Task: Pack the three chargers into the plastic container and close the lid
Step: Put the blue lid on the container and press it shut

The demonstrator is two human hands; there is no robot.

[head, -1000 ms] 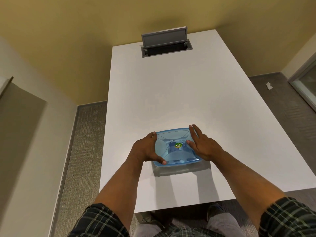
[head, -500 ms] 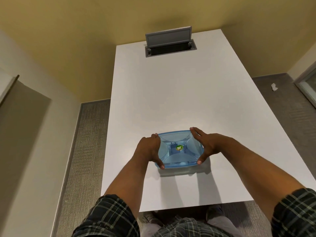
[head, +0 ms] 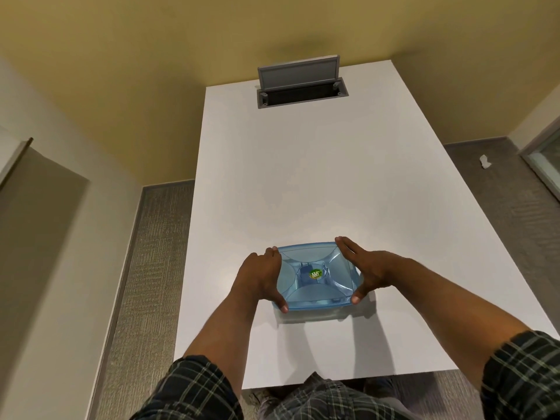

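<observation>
A translucent blue plastic container point(head: 315, 295) sits on the white table point(head: 303, 183), its blue lid point(head: 306, 259) on top with a green round sticker in the middle. My left hand point(head: 260, 277) clasps the container's left side, thumb at the near corner. My right hand point(head: 366, 268) clasps the right side, fingers along the far corner and thumb at the near corner. A dark shape shows dimly through the lid centre; I cannot make out the chargers.
At the table's far end a grey cable hatch point(head: 300, 86) stands with its flap raised. The table's near edge is just below my forearms. A white scrap point(head: 485, 162) lies on the carpet at right. Walls close in on the left.
My right hand has slid off the lid top to the container's right side. My left hand stays on the left side. The view has shifted slightly.
</observation>
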